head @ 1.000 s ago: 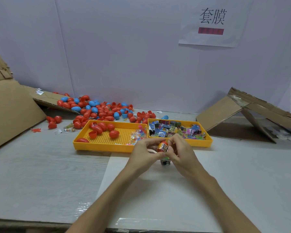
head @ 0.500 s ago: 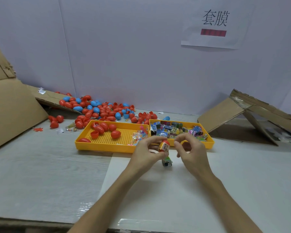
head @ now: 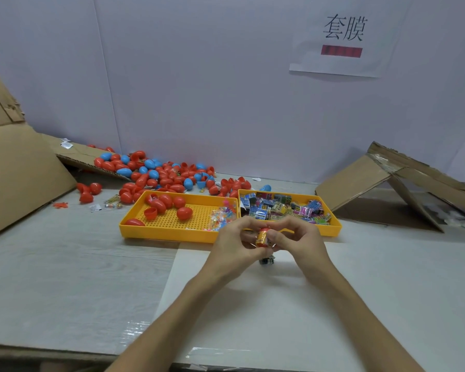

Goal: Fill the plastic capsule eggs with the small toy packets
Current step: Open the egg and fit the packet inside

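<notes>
The left hand (head: 232, 244) and right hand (head: 300, 244) meet low over the tabletop (head: 65, 277), on the near side of the yellow egg tray (head: 167, 235) and yellow packet tray (head: 332, 229), so both are easy to reach. Their curled fingers (head: 246, 223) pinch one red capsule egg (head: 264, 230) from both sides. A shiny yellow packet (head: 261, 238) covers its front and is probably being pushed in.

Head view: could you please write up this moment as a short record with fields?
held item: capsule egg, red, with a printed wrap round its middle
left hand: grips the capsule egg
right hand: pinches the same egg
below the hands: one small packet lying on the table
left tray: red eggs, one open half, clear toy packets
right tray: printed packets
behind the trays: loose pile of red and blue eggs
</notes>
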Motion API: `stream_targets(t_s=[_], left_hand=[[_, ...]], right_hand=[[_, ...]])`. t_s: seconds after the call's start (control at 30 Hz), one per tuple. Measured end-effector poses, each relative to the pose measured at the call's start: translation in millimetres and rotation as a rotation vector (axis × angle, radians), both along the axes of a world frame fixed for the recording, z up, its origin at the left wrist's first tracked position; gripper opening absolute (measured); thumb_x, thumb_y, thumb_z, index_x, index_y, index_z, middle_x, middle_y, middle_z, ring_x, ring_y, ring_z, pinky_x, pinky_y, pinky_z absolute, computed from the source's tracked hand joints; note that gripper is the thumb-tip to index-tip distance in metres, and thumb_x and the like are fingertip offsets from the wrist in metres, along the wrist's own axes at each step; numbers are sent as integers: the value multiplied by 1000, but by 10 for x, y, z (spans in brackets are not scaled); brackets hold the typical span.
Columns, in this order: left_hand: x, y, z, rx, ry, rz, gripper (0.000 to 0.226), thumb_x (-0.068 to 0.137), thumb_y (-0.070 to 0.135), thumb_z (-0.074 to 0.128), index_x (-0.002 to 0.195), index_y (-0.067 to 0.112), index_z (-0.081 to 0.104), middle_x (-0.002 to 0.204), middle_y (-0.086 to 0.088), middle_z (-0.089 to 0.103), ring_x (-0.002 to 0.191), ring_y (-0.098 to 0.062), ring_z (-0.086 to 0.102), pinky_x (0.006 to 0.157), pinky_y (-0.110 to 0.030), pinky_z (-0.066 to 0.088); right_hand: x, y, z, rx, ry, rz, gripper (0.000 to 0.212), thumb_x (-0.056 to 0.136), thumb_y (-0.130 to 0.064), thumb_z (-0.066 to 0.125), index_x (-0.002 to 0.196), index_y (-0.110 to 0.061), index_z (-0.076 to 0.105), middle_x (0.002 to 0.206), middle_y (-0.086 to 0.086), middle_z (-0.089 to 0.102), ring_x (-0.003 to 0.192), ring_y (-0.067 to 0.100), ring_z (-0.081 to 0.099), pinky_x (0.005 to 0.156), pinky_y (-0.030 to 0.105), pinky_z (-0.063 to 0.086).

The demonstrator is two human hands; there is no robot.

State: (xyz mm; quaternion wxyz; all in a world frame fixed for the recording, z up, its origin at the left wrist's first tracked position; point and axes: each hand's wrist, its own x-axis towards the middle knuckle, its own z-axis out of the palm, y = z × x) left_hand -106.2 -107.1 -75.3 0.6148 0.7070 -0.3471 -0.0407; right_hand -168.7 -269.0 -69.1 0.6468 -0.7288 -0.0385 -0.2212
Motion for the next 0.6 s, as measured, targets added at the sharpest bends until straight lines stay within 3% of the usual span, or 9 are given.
stream_targets(t_s=[0.1, 0.33, 0.47, 0.53, 0.6], left_hand=[[4, -3, 0, 13, -9, 4, 43, 74, 4, 86, 104, 29, 68, 102, 2, 73, 84, -12, 75, 75, -30, 62], [-4, -14, -1, 54, -25, 8, 43, 74, 5, 86, 111, 21, 71, 106, 5, 70, 90, -12, 72, 78, -30, 62], [6, -22, 9, 15, -5, -4, 50, 75, 1, 84, 118, 20, 69, 109, 2, 70, 93, -8, 72, 76, -28, 61], [3, -24, 5, 20, -39, 21, 52, 75, 6, 86, 120, 22, 65, 111, 2, 67, 93, -6, 70, 72, -24, 59], [-8, -27, -3, 32, -100, 47, 50, 75, 13, 89, 117, 21, 63, 112, 2, 64, 91, -6, 68, 68, -22, 57]], right_hand=[[9, 4, -1, 16, -6, 17, 6, 77, -18, 77, 77, -23, 75, 90, 17, 73, 83, 30, 74, 65, 34, 60], [6, -16, -10, 15, 8, 3, 6, 78, -21, 75, 74, -21, 73, 77, 8, 73, 72, 24, 72, 63, 30, 59], [18, -29, 3, 113, 43, 9, 15, 84, -27, 70, 86, -13, 72, 81, 14, 71, 73, 27, 71, 64, 35, 59], [23, -21, -1, 88, 61, 11, 19, 83, -30, 73, 90, -13, 73, 84, 11, 72, 75, 26, 72, 64, 35, 60], [31, -5, -26, 15, 80, -4, 23, 79, -31, 77, 93, -14, 73, 88, 8, 72, 81, 27, 72, 69, 43, 62]])
